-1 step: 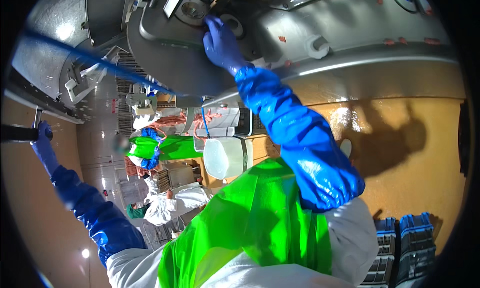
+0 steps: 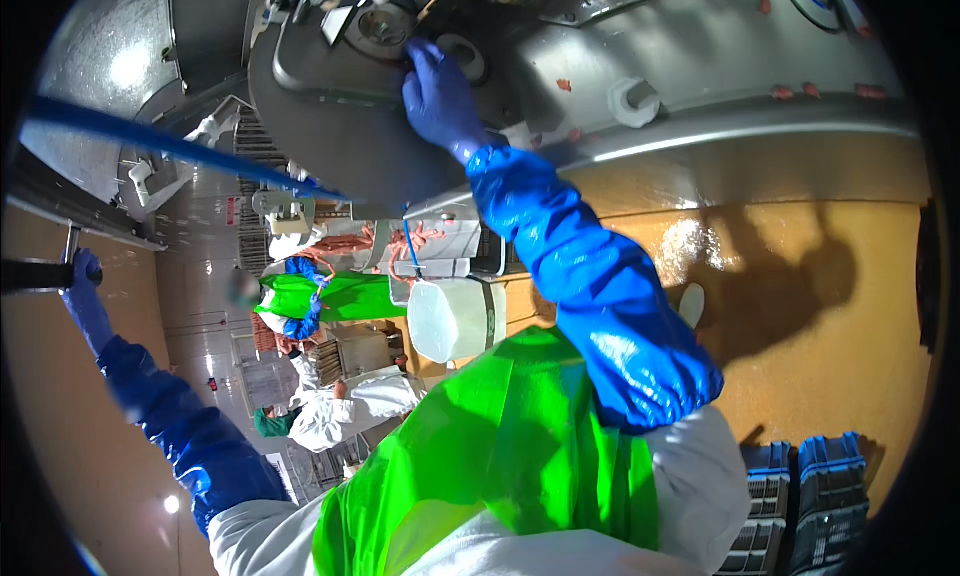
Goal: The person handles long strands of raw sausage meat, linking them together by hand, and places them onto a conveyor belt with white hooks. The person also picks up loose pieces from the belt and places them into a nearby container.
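At the far left, my gloved left hand (image 2: 84,294) is closed around the end of a black handle (image 2: 38,276) beside a short metal rod. My gloved right hand (image 2: 440,96) reaches over a steel machine table (image 2: 350,126) at the top. Its fingers stretch toward a round metal fitting (image 2: 385,24) and a white ring (image 2: 462,58), and the fingertips lie between the two. Whether they press on either part, I cannot tell. A white notched plastic part (image 2: 633,103) lies to the right of this hand. Blue sleeves cover both forearms.
A blue hose (image 2: 180,141) crosses the upper left. Small meat scraps (image 2: 795,92) lie on the steel. Beyond the machine are a white tub (image 2: 440,321), a co-worker in a green apron (image 2: 340,296) handling sausage strings, and another person in white (image 2: 350,406). Crates (image 2: 830,486) stand lower right.
The blue hose at the upper left has shifted slightly downward. Both hands keep nearly the same places, with the right hand's fingers still at the fittings.
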The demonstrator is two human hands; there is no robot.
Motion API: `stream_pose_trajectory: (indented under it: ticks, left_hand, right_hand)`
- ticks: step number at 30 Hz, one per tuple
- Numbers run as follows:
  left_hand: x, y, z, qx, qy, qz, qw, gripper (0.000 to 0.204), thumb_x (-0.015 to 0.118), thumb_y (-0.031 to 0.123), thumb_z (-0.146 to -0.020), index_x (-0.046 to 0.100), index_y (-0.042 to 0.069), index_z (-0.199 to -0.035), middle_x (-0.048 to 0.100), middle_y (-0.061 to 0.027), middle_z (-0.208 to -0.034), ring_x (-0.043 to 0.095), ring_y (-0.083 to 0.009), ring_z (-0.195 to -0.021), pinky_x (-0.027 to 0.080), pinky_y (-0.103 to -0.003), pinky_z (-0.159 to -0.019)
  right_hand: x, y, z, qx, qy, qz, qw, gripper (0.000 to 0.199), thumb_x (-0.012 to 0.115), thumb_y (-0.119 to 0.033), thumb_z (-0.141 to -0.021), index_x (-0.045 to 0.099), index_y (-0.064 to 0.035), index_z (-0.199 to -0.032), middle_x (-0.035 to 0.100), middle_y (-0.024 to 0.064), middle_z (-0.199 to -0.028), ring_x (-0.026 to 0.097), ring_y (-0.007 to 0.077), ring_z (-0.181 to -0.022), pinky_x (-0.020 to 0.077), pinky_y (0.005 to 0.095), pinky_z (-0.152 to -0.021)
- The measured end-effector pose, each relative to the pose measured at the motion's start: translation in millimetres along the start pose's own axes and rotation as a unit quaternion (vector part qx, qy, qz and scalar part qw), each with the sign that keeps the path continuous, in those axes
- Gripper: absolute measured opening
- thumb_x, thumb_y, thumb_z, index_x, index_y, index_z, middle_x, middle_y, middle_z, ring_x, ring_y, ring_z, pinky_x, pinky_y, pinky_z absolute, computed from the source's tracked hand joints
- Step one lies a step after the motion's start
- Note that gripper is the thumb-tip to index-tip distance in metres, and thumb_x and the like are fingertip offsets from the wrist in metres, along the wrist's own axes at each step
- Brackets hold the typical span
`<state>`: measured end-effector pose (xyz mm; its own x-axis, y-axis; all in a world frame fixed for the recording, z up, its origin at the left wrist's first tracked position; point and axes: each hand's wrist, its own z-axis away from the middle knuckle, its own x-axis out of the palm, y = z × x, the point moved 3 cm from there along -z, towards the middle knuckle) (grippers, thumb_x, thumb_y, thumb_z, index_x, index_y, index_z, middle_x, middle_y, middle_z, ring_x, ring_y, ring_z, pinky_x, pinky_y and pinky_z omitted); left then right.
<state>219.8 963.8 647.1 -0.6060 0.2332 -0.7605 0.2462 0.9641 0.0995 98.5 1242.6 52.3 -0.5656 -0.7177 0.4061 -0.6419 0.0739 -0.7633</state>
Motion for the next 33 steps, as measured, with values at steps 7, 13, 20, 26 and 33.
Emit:
stream_pose_trajectory:
  ticks: [7, 13, 20, 26, 33]
  left_hand:
    - [-52.6, -9.7, -27.6, -0.039, 0.005, 0.006, 0.999, 0.013, 0.072, 0.011, -0.083, 0.065, 0.004, -0.092, 0.055, -0.0009, -0.077, 0.052, -0.0107, -0.074, 0.042, -0.027, -0.072]
    - [-37.1, -17.0, -22.7, -0.014, 0.011, -0.01, 1.0, 0.014, 0.07, 0.015, -0.085, 0.067, 0.004, -0.093, 0.056, 0.0009, -0.076, 0.052, -0.0095, -0.07, 0.041, -0.027, -0.068]
    - [27.2, -57.6, 18.7, -0.013, 0.093, -0.08, 0.992, 0.017, 0.07, 0.02, -0.087, 0.067, 0.004, -0.092, 0.053, 0.0031, -0.069, 0.046, -0.007, -0.061, 0.036, -0.028, -0.055]
    - [143.0, 20.6, 172.2, 0.052, 0.089, 0.012, 0.995, 0.025, 0.074, 0.009, -0.086, 0.067, -0.003, -0.107, 0.066, -0.0017, -0.082, 0.054, -0.0072, -0.073, 0.046, -0.027, -0.066]
    - [242.6, 38.3, 308.2, 0.088, -0.053, 0.071, 0.992, 0.011, 0.069, 0.005, -0.074, 0.062, 0.007, -0.082, 0.055, -0.0101, -0.061, 0.049, -0.0069, -0.058, 0.042, -0.029, -0.055]
  right_hand:
    - [-4.3, -6.7, -0.6, 0.004, -0.013, 0.003, 1.0, 0.043, 0.056, -0.011, -0.083, 0.053, 0.0049, -0.123, 0.054, 0.0252, -0.123, 0.053, 0.0399, -0.113, 0.0432, 0.0489, -0.097]
    - [-5.1, -1.3, -6.8, 0.016, -0.035, 0.017, 0.999, 0.049, 0.054, -0.013, -0.086, 0.049, 0.006, -0.131, 0.05, 0.0264, -0.133, 0.049, 0.0413, -0.121, 0.0398, 0.0474, -0.104]
    - [-14.9, 14.7, 35.1, 0.046, -0.103, 0.032, 0.993, 0.049, 0.053, -0.022, -0.095, 0.045, 0.0065, -0.134, 0.045, 0.0293, -0.137, 0.045, 0.0449, -0.127, 0.037, 0.0481, -0.108]
    - [-109.4, -25.2, 121.7, 0.111, -0.172, 0.094, 0.974, 0.038, 0.06, -0.021, -0.092, 0.056, -0.0029, -0.125, 0.058, 0.0219, -0.123, 0.053, 0.0407, -0.121, 0.0422, 0.0452, -0.103]
    - [-119.0, -26.1, 100.3, 0.162, -0.276, 0.148, 0.936, 0.035, 0.048, -0.007, -0.094, 0.057, -0.0049, -0.128, 0.058, 0.0177, -0.13, 0.054, 0.0343, -0.122, 0.0402, 0.041, -0.106]
